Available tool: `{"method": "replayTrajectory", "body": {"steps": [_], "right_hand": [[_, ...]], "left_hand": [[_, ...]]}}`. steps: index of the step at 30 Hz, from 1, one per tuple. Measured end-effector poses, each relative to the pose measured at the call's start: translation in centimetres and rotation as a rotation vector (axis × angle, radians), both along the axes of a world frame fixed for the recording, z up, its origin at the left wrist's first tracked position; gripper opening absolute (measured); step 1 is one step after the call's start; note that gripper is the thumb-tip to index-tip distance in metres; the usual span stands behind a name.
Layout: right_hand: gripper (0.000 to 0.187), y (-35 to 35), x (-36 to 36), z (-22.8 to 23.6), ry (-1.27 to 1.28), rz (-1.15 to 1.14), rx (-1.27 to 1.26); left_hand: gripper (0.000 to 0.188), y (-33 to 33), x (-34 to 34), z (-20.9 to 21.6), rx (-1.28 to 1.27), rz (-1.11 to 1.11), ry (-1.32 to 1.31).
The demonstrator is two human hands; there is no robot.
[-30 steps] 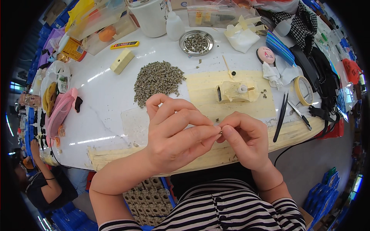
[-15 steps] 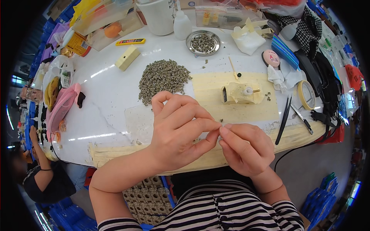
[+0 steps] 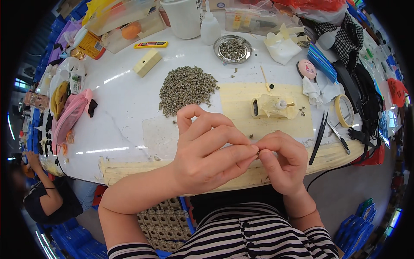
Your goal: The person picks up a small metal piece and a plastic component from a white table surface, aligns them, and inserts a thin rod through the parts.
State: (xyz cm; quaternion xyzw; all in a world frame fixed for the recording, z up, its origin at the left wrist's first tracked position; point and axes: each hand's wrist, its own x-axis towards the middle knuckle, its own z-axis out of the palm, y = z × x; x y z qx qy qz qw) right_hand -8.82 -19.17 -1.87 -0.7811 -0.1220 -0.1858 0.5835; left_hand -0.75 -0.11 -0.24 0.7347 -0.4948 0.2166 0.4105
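Observation:
My left hand (image 3: 211,152) and my right hand (image 3: 283,162) meet at their fingertips above the front edge of the table. Pinched between them is a tiny dark metal piece (image 3: 258,152), mostly hidden by the fingers. Beyond my left hand lies a heap of small grey metal pieces (image 3: 187,90). More such pieces fill a round metal dish (image 3: 233,48) farther back. A tape-wrapped block (image 3: 274,108) with a white tip and a thin stick rests on a cream taped area (image 3: 235,116) beyond my right hand.
At right lie black tweezers (image 3: 319,137), a craft knife (image 3: 338,137) and a tape roll (image 3: 344,110). A cream block (image 3: 147,62), a white squeeze bottle (image 3: 210,29) and a white tub (image 3: 183,19) stand behind. A pink mesh pouch (image 3: 72,118) lies left; another person (image 3: 51,194) sits there.
My right index finger and thumb have bent and shifted their pinch, and the tiny piece now shows between the fingertips. The whole view has shifted slightly.

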Motion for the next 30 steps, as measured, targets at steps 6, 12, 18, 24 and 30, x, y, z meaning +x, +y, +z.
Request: {"method": "replayTrajectory", "body": {"steps": [6, 12, 18, 24, 30], "right_hand": [[0.016, 0.7, -0.2, 0.1, -0.175, -0.163, -0.189], [0.026, 1.0, -0.3, 0.2, -0.332, -0.157, -0.315], [0.024, 0.8, -0.2, -0.1, -0.232, -0.167, -0.235], [0.014, 0.1, -0.1, -0.1, 0.000, 0.006, -0.006], [0.014, 0.3, -0.2, 0.1, -0.080, -0.087, -0.073]], "left_hand": [[0.030, -0.1, 0.0, -0.4, 0.016, 0.032, -0.016], [0.029, 0.0, -0.1, -0.2, 0.026, 0.045, 0.043], [0.029, 0.0, 0.0, -0.1, -0.008, 0.038, 0.037], [0.030, 0.0, 0.1, -0.2, -0.032, -0.006, 0.006], [0.029, 0.0, 0.0, -0.2, 0.014, 0.015, 0.018]]}}
